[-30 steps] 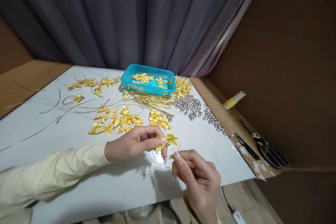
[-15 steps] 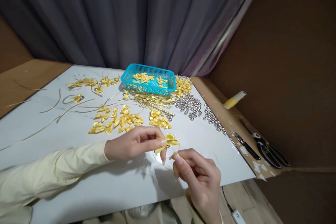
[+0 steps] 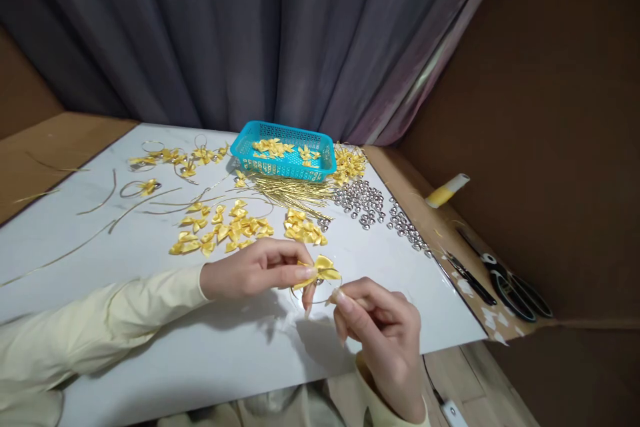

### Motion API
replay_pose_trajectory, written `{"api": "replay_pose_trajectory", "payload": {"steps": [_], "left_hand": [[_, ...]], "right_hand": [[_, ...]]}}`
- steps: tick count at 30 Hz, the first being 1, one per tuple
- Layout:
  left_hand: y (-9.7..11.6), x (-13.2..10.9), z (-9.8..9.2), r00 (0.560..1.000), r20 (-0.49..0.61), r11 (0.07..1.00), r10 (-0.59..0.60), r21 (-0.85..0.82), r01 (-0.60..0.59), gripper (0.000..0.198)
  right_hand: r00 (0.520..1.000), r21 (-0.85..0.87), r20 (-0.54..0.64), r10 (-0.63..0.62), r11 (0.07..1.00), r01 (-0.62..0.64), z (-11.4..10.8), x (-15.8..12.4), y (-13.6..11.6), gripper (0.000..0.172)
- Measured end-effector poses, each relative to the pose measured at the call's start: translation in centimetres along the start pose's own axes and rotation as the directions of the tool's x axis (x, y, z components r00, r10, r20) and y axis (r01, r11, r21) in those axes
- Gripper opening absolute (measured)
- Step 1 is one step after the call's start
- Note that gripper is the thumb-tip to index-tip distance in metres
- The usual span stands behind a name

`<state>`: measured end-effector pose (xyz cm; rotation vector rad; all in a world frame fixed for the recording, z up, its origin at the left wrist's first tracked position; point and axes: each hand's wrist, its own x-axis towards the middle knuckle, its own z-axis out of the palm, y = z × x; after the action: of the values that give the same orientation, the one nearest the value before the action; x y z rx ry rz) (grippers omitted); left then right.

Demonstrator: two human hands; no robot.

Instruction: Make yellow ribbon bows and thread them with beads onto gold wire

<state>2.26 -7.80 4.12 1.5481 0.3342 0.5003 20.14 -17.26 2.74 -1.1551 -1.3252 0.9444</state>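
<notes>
Between the thumb and fingers of my left hand (image 3: 257, 273) is a yellow ribbon bow (image 3: 326, 268), held a little above the white table. A small silvery bead, partly hidden, shows under the bow's middle. Thin gold cord (image 3: 320, 301) curves from the bow in a loop. My right hand (image 3: 383, 330) pinches this cord between thumb and forefinger, to the right of and below the bow. Beyond my hands lie loose yellow bows (image 3: 240, 227), with gold cords (image 3: 295, 192) bundled behind them. A pile of silvery beads (image 3: 363, 200) lies to the right of the cords.
A blue basket (image 3: 285, 170) with yellow bows stands at the back. Bows with cord loops (image 3: 175, 157) lie at the back left. On the brown right edge are scissors (image 3: 510, 283), a dark-handled cutter (image 3: 470, 277), paper scraps and a yellow-and-white tube (image 3: 447, 191).
My right hand has shifted slightly to the right, still pinching the cord. My left hand and the bow have stayed almost in place.
</notes>
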Motion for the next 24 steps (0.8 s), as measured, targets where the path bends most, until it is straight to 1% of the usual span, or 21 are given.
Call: {"api": "replay_pose_trajectory", "payload": {"steps": [4,6,8,9,10,12,14,16,18,24], "left_hand": [[0.7,0.0,-0.4,0.999,0.045,0.996,0.024,0.087,-0.027,0.019],[1.1,-0.1,-0.8,0.996,0.085,0.989,0.026,0.146,-0.038,0.02],[1.4,-0.2,-1.2,0.99,0.138,0.974,0.023,0.219,-0.053,0.021],[1.5,-0.2,-1.3,0.986,0.168,0.962,0.016,0.265,-0.061,0.022],[1.6,-0.2,-1.5,0.98,0.2,0.947,0.011,0.312,-0.074,0.022],[1.8,-0.2,-1.7,0.969,0.247,0.909,0.007,0.401,-0.109,0.022],[2.0,-0.2,-1.7,0.963,0.267,0.877,0.014,0.46,-0.141,0.021],[2.2,-0.1,-1.6,0.964,0.266,0.856,0.023,0.492,-0.157,0.019],[2.3,-0.1,-1.5,0.966,0.26,0.846,0.012,0.513,-0.149,0.018],[2.5,0.1,-1.3,0.969,0.248,0.844,-0.016,0.523,-0.12,0.019]], "right_hand": [[0.995,-0.083,-0.095,-0.032,0.996,0.024,-0.5,-0.2,-0.7,0.024],[0.985,-0.094,-0.16,-0.064,0.994,0.049,-0.5,-0.2,-1.0,0.021],[0.967,-0.099,-0.217,-0.133,0.989,0.114,-0.5,0.1,-1.2,0.016],[0.96,-0.103,-0.22,-0.171,0.983,0.151,-0.5,0.2,-1.4,0.015],[0.958,-0.109,-0.193,-0.211,0.975,0.192,-0.5,0.4,-1.4,0.015],[0.963,-0.112,-0.079,-0.259,0.962,0.25,-0.6,0.7,-1.5,0.015],[0.966,-0.1,0.045,-0.254,0.961,0.258,-0.6,0.9,-1.5,0.016],[0.962,-0.08,0.117,-0.245,0.964,0.255,-0.6,1.0,-1.3,0.017],[0.962,-0.069,0.123,-0.244,0.965,0.254,-0.5,0.9,-1.1,0.018],[0.969,-0.067,0.054,-0.241,0.967,0.245,-0.4,0.8,-0.7,0.018]]}}
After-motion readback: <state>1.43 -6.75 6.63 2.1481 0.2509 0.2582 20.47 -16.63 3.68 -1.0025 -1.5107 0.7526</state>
